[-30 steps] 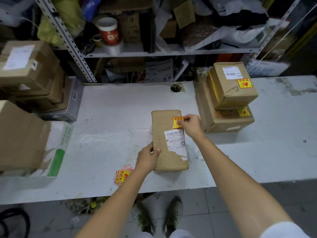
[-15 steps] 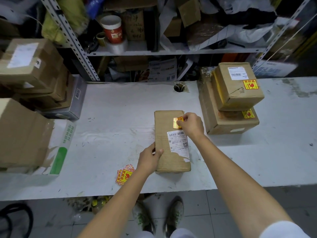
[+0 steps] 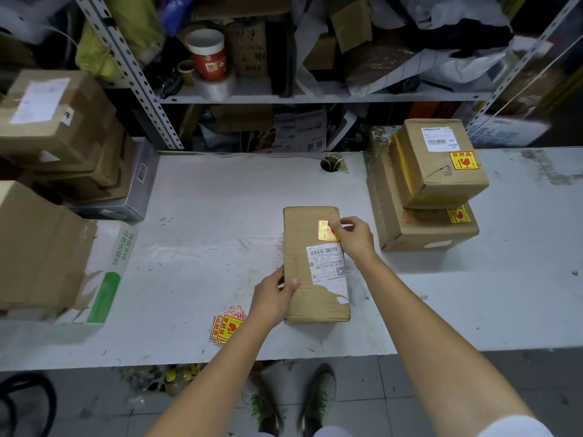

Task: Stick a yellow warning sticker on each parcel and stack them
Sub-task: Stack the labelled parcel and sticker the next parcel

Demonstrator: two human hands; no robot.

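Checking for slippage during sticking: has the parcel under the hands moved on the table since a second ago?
No. The parcel lies just as far from the cable hole in the table; the left hand grips its left edge.

Three stickered parcels point(image 3: 299, 247), three stuck stickers point(image 3: 463, 160), one sticker pile point(image 3: 227, 324), two hands point(image 3: 274, 298).

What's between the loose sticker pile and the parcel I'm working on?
Only the left hand, gripping the parcel; the sticker pile lies just beside it, head view.

Dim, even light covers the scuffed white tabletop point(image 3: 205, 216); the cluttered grey metal shelving point(image 3: 315, 98) at 12 o'clock lies in shadow. Edges bend and blur.
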